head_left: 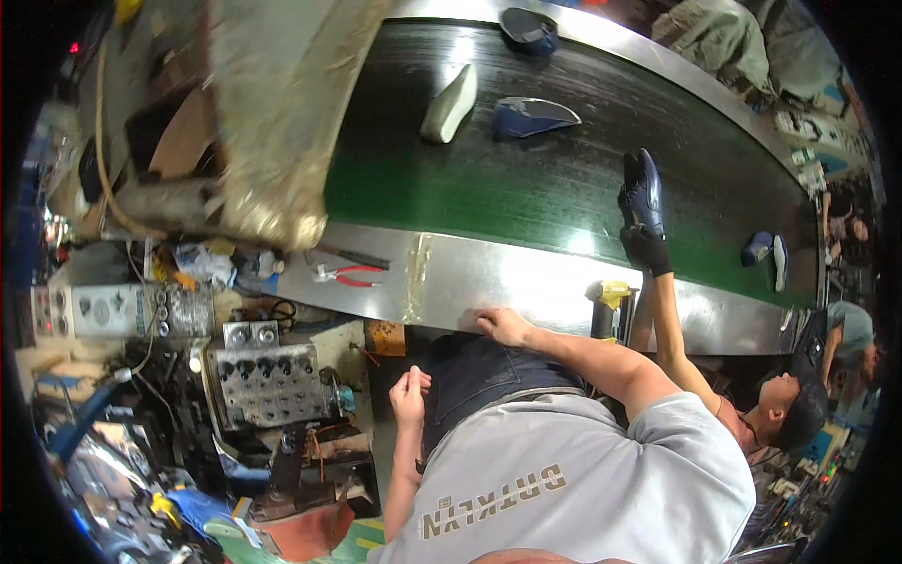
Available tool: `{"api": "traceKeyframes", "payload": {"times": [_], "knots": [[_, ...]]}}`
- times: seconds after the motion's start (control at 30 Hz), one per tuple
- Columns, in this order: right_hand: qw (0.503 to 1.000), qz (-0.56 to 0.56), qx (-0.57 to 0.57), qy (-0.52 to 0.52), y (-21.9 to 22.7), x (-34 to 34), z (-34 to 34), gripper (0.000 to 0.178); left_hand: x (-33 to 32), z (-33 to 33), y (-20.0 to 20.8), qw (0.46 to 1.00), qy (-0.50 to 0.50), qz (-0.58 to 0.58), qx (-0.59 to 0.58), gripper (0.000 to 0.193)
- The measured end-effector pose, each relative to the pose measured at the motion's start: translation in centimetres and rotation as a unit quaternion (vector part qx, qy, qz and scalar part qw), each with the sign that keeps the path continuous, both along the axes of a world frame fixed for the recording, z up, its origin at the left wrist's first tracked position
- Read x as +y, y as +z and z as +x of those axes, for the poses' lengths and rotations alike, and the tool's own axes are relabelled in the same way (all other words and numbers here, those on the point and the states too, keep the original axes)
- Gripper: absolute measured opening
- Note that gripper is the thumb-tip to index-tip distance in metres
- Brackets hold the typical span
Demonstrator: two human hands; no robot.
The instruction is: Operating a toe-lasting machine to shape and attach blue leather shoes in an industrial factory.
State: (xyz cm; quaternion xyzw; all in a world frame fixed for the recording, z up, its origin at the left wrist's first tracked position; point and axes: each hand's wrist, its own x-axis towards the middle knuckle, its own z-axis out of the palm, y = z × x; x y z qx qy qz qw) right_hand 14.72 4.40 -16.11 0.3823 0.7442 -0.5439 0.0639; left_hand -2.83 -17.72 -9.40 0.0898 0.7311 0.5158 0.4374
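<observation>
Right hand [504, 326] rests at the near rim of the conveyor's bright metal ledge [536, 289], forearm running in from the right; its fingers are loosely bent, nothing visible in them, and how tightly they close cannot be told because the palm faces away. Left hand [409, 399] is lower, raised just beside the dark trousers [503, 376], fingers curled inward with the thumb near them; whether they press together or pinch anything small cannot be told. The metal ledge, the one thing in contact with the right hand, runs along the near side of the dark green belt [404, 193]. On the ledge, left of the right hand, lie red-handled pliers [358, 277], with a strip of tape [416, 279] across the metal between pliers and hand. To the right of the hand stands a yellow-topped fixture [611, 297]. On the belt, well apart from both hands: a white shoe form [449, 108], a blue shoe upper [534, 117] just to its right, a dark blue piece [529, 31] at the far edge, and, at the right end, a small blue piece [757, 248] beside a pale upright one [780, 261]. A co-worker's black-gloved hand [646, 251] reaches over the belt and holds dark shoes [644, 193] by their near end. At lower left, a metal block with dark knobs [270, 383] stands near the left hand.
</observation>
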Motion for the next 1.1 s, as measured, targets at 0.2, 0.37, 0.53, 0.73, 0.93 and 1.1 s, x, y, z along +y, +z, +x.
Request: {"api": "traceKeyframes", "payload": {"times": [0.2, 0.37, 0.53, 0.73, 0.93, 1.1], "knots": [[0.978, -0.063, 0.087, -0.177, -0.3, 9.3, 2.1, 0.03, 9.2, 0.4, 2.1, 0.998, -0.057, -0.009, 0.022, 0.037], [0.946, 0.14, 0.165, -0.241, 3.8, 22.3, -0.4, 0.026, 13.0, -0.6, 3.0, 0.996, -0.076, 0.028, 0.032, 0.03], [0.841, 0.463, 0.132, -0.248, 3.6, 35.1, -3.7, 0.056, 17.0, -1.3, 4.8, 0.995, -0.088, 0.046, 0.028, 0.034], [0.886, 0.439, -0.076, -0.128, -0.6, 42.3, -4.0, 0.023, 24.1, -1.7, 7.0, 0.986, -0.149, 0.06, 0.033, 0.034], [0.836, 0.344, 0.278, 0.324, 10.4, 30.0, -10.0, 0.032, 29.0, -1.7, 8.0, 0.949, -0.173, 0.041, 0.26, 0.054], [0.958, -0.046, 0.271, 0.085, 10.9, 27.9, -14.8, 0.029, 25.6, -4.1, 8.2, 0.966, -0.184, 0.045, -0.174, 0.022]]}}
